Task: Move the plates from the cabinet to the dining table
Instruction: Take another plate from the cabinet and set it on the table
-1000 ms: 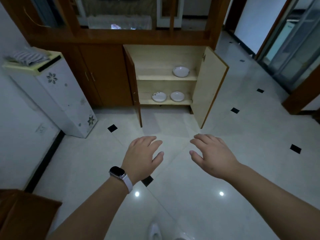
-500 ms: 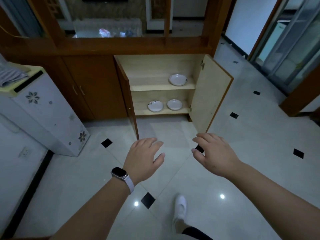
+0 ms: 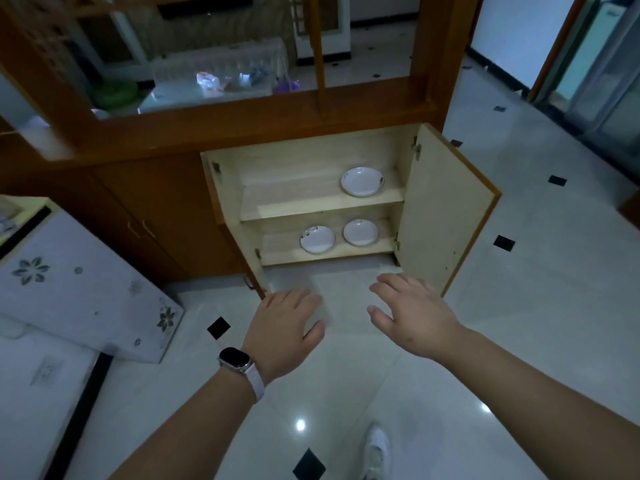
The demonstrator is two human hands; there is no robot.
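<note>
A low wooden cabinet (image 3: 311, 157) stands with both doors swung open. One white plate (image 3: 362, 181) lies on its upper shelf at the right. Two more sit on the bottom shelf: a left plate (image 3: 317, 239) and a right plate (image 3: 360, 232). My left hand (image 3: 282, 329), with a watch on the wrist, hovers palm down above the floor in front of the cabinet, fingers apart and holding nothing. My right hand (image 3: 414, 311) hovers beside it, also spread and empty. Both hands are well short of the shelves.
The right cabinet door (image 3: 446, 209) juts out over the tiled floor (image 3: 536, 306); the left door (image 3: 239, 233) is seen edge-on. A white flower-patterned appliance (image 3: 76, 292) stands at the left. A table with clutter (image 3: 214, 88) shows through the wooden partition above. My white shoe (image 3: 377, 448) is below.
The cabinet and plates have grown larger and lower in view as I stepped closer. Both hands stay spread and empty in front of me.
</note>
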